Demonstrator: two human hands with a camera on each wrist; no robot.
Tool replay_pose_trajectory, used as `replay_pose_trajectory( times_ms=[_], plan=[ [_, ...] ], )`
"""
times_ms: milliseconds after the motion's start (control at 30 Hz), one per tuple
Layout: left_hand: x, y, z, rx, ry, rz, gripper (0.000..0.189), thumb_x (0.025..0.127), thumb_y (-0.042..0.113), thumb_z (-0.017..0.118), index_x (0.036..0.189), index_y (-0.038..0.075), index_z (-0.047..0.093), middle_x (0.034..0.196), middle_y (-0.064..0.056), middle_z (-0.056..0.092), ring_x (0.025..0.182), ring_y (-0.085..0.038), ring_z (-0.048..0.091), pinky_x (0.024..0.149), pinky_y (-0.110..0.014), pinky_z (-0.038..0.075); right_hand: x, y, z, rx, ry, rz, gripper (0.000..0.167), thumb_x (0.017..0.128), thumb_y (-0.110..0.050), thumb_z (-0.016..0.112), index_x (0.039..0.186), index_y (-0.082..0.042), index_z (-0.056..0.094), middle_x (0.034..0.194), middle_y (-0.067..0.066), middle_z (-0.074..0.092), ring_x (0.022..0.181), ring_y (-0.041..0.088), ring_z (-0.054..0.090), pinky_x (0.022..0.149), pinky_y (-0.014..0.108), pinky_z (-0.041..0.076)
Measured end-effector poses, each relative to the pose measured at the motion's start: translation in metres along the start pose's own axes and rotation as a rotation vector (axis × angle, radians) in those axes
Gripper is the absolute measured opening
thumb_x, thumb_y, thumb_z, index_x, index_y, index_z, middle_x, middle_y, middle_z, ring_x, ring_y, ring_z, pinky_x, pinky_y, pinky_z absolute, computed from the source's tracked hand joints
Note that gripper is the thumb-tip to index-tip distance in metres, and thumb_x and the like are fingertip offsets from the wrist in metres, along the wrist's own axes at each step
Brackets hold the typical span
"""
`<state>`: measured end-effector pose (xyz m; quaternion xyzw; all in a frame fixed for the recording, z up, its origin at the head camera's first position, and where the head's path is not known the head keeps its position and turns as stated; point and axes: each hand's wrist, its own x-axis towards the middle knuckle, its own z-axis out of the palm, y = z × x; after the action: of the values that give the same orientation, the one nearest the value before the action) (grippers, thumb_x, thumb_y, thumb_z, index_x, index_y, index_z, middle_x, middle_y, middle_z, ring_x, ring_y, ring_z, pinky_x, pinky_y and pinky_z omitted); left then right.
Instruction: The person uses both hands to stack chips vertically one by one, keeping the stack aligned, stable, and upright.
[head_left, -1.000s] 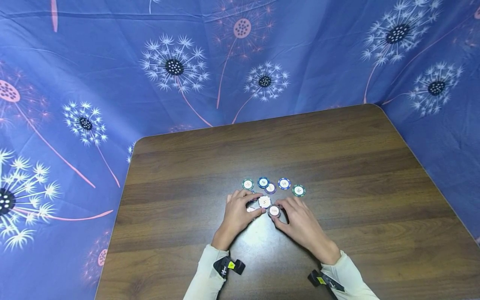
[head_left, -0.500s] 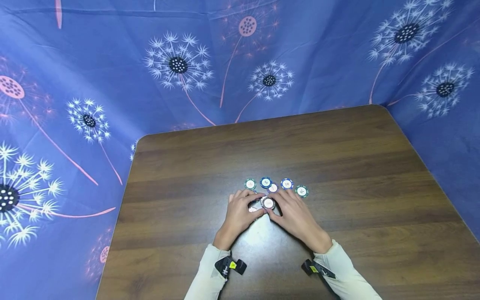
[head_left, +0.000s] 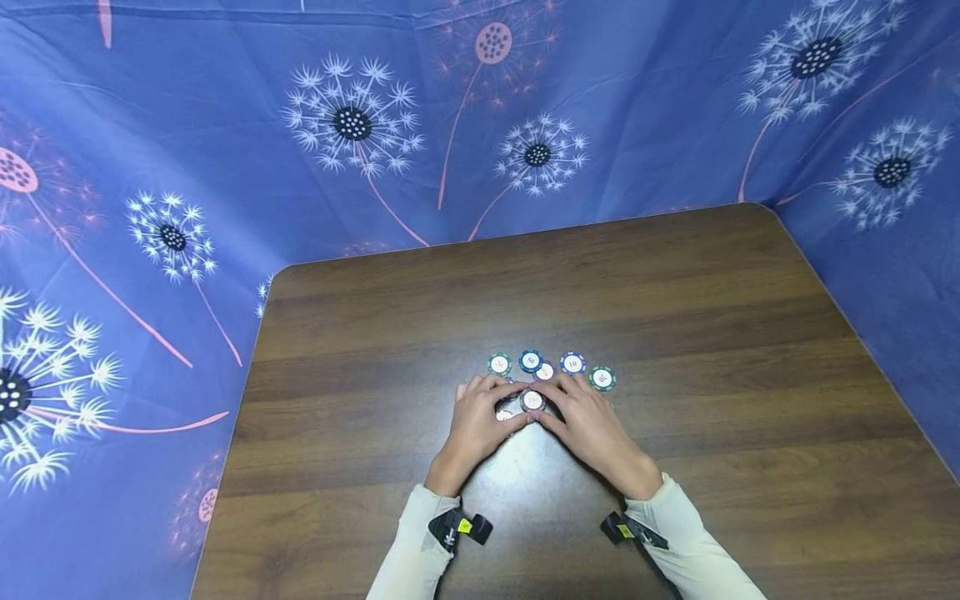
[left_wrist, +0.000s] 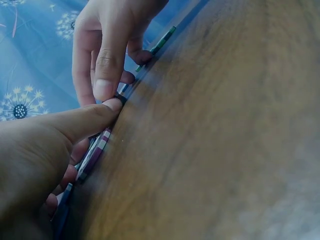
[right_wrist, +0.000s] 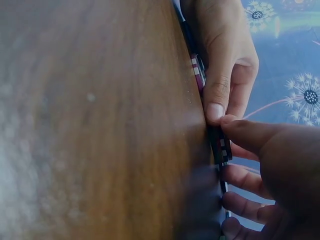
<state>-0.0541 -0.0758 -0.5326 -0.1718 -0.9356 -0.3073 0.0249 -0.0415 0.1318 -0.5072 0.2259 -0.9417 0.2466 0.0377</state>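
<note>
A dark-edged poker chip (head_left: 533, 400) with a white centre lies over the spot where a white chip showed earlier, between the two hands. My left hand (head_left: 480, 417) curls its thumb and index finger round the left side of this small stack. From the other side my right hand (head_left: 596, 423) grips it, thumb in front and fingers behind. The thumb tips meet at the near edge. In the right wrist view, stacked dark chip edges (right_wrist: 222, 145) show under the right thumb. Another white-faced chip (head_left: 504, 415) lies within the left hand's curve, partly covered.
Behind the hands lie a green chip (head_left: 499, 364), a dark blue chip (head_left: 531, 361) overlapping a purple chip (head_left: 545, 370), a blue chip (head_left: 573, 362) and another green chip (head_left: 602, 378). The brown wooden table (head_left: 360, 350) meets a blue flowered cloth (head_left: 637, 108).
My right hand has moved left and a little away with the dark chip, bringing it over the white chip by the left hand. The left hand has stayed nearly in place.
</note>
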Motion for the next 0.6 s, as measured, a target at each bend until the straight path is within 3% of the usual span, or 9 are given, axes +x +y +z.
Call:
replay_pose_trajectory(
  times_ms=[333,600],
  plan=[
    [-0.002,0.001,0.002,0.017,0.021,0.012,0.052,0.083,0.053,0.086,0.125,0.022,0.079,0.110,0.007,0.072,0.097,-0.015,0.059,0.083,-0.038,0.036,-0.005,-0.001,-0.005,0.060,-0.003,0.026,0.043,0.097,-0.030,0.078,0.136,-0.011,0.071,0.133,0.014,0.066,0.126,0.035,0.059,0.104,0.059,0.048],
    [-0.002,0.002,0.002,0.013,0.053,0.026,0.048,0.080,0.045,0.091,0.121,0.023,0.081,0.109,0.007,0.072,0.095,-0.015,0.060,0.082,-0.039,0.037,-0.005,0.012,-0.026,0.094,0.080,0.030,0.045,0.092,-0.016,0.082,0.133,-0.003,0.069,0.120,0.012,0.068,0.107,0.031,0.060,0.091,0.053,0.051]
  ],
)
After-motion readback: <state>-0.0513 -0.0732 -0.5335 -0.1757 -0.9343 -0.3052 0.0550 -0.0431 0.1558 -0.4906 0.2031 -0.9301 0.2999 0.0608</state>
